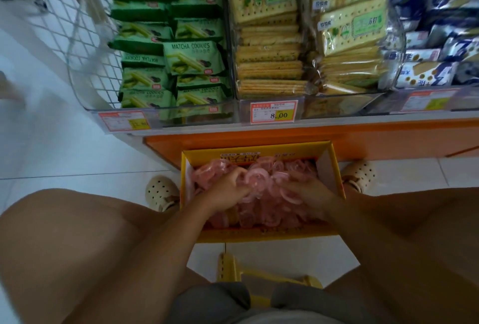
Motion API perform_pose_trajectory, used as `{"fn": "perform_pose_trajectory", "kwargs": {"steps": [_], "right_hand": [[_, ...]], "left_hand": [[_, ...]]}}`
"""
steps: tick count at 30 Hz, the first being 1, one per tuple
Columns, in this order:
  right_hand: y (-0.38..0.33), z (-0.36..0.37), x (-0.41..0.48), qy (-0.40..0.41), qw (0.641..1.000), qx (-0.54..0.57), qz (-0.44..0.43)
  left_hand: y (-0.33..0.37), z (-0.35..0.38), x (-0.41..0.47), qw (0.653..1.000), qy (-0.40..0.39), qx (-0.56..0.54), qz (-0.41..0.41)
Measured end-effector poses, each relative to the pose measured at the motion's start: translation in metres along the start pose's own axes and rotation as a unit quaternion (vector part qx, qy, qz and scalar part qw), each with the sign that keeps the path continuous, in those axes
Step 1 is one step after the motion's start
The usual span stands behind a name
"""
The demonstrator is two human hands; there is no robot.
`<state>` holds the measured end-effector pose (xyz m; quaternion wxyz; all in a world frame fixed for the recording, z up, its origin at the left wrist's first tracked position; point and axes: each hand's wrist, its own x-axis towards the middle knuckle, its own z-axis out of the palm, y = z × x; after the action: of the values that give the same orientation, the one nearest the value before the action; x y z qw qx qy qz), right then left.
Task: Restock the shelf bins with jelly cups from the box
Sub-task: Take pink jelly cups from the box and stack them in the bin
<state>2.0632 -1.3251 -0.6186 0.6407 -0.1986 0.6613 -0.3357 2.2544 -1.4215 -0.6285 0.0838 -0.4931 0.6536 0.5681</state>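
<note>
The person wears cream clogs pierced with round holes across the toes: the left clog [160, 191] sits just left of the yellow box [259, 151], and the right clog [360, 174] just right of it. On the near side of the box, grey shorts [215, 300] cover the upper thighs. The legs, forearms, left hand [228, 188] and right hand [308, 188] are bare.

White tiled floor [64, 157]; orange shelf base [363, 139]; wire mesh panel [77, 25] left; yellow stool [259, 279] below.
</note>
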Motion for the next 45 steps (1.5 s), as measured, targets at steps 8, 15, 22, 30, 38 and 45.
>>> {"fn": "perform_pose_trajectory", "kwargs": {"steps": [8, 15, 22, 30, 38, 45], "right_hand": [[-0.093, 0.022, -0.075, 0.006, 0.969, -0.107, -0.223], [-0.209, 0.046, -0.167, 0.013, 0.925, -0.123, -0.36], [-0.368, 0.081, -0.238, 0.076, 0.809, -0.255, -0.524], [-0.534, 0.154, -0.183, 0.111, 0.714, -0.495, -0.483], [-0.584, 0.221, -0.084, 0.028, 0.758, -0.584, -0.289], [-0.578, 0.239, -0.048, -0.041, 0.74, -0.617, -0.264]], "left_hand": [[0.073, -0.069, -0.099, 0.987, 0.083, -0.029, 0.137], [0.153, -0.13, -0.199, 0.939, 0.207, -0.034, 0.272], [0.207, -0.211, -0.287, 0.847, 0.402, 0.075, 0.339], [0.199, -0.288, -0.303, 0.809, 0.487, 0.194, 0.264], [0.192, -0.312, -0.297, 0.846, 0.454, 0.177, 0.218], [0.18, -0.322, -0.288, 0.851, 0.448, 0.167, 0.218]]}}
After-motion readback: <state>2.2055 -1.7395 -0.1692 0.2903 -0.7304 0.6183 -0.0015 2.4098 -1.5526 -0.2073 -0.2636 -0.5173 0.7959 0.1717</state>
